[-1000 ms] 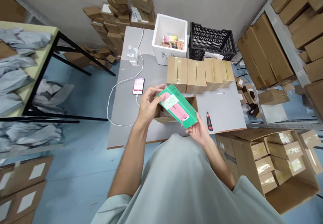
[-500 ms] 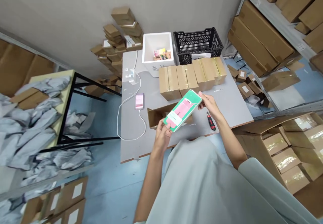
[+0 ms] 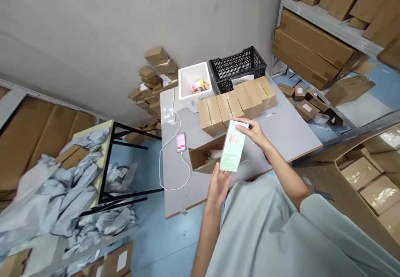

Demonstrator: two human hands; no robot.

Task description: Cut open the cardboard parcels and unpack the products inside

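A pale green product box with small coloured pictures and printed lines faces me, held tilted over the table. At its lower end, my left hand supports it, fingers partly behind it. My right hand grips its upper right corner, thumb across the front. Beneath and behind it stands an open cardboard box with whitish packing material inside; the green box hides part of it. Several taped cartons are lined up just beyond.
A white foam box with small packets and a black plastic crate stand at the back. On the left lie a phone and its white cable. A large carton is at right; grey parcels fill the left side.
The green box has been turned over, from its pink-pictured face to a pale printed face, and now stands more upright. My view has shifted, and the utility knife is mostly hidden by my right arm.
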